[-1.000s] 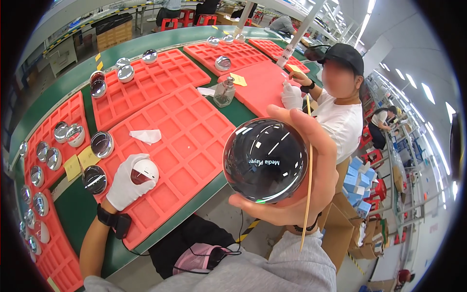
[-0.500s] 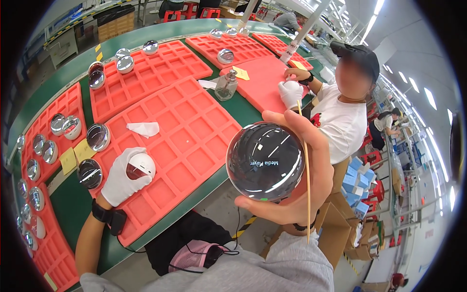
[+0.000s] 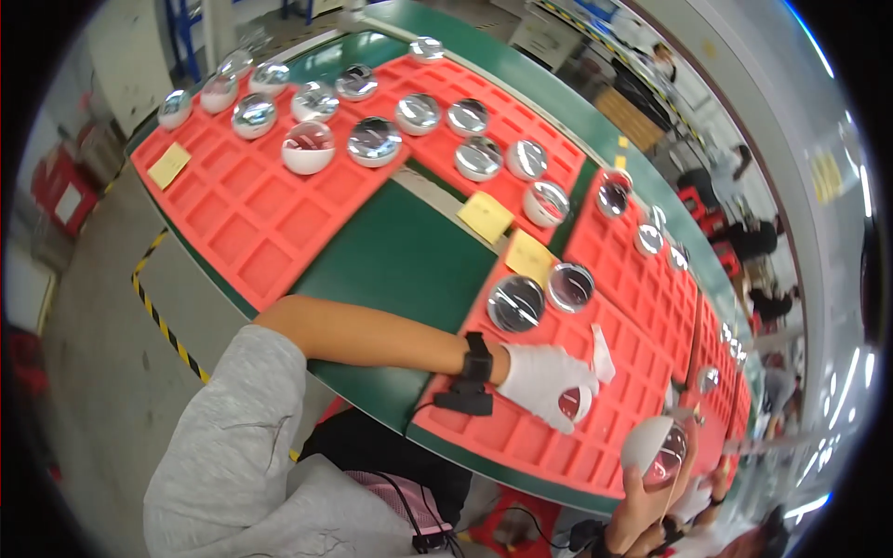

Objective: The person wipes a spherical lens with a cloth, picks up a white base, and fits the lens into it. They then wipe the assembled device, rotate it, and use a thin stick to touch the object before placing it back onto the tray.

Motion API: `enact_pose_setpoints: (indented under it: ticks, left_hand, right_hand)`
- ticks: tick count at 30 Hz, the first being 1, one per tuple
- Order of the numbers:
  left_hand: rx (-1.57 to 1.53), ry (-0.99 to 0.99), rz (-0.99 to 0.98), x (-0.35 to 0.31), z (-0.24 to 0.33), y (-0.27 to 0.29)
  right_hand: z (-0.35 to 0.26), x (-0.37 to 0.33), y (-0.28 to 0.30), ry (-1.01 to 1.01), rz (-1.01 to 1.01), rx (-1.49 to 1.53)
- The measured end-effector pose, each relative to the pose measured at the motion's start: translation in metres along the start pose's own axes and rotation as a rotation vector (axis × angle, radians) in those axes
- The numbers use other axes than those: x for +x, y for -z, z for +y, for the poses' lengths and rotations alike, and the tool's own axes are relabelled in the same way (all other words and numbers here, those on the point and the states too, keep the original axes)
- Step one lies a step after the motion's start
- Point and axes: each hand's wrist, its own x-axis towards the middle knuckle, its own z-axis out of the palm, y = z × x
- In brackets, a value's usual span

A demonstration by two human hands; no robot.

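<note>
My left hand (image 3: 547, 379), in a white glove, lies on a red compartment tray (image 3: 549, 445) with its fingers closed round a small rounded white device (image 3: 575, 402). The device's glossy front reflects red, and the fingers cover much of it. Off the tray's edge, my bare right hand (image 3: 640, 510) grips a ball-shaped device (image 3: 647, 443) with a white back shell and a dark glossy front. Two more glossy round devices, one dark (image 3: 516, 303) and one beside it (image 3: 570, 286), sit in the tray near my left hand. A crumpled white tissue (image 3: 603, 355) lies just beyond the fingers.
Another red tray (image 3: 265, 265) holds several shiny round devices at the left. More loaded trays line the green table (image 3: 391, 251). Yellow notes (image 3: 486, 218) lie on tray corners. A co-worker's gloved hand (image 3: 692, 500) is close to my right hand.
The view has swung to the left, bringing more trays in and moving both hands rightward in the picture. The ball in my right hand now shows its side and white shell instead of its front.
</note>
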Motion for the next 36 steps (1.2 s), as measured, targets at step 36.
enact_pose_setpoints:
  ticks: [36]
  left_hand:
    - [-0.102,-0.069,-0.066,0.000,-0.008,0.016]
  right_hand:
    - [0.050,0.415,-0.331,0.238,-0.504,-0.619]
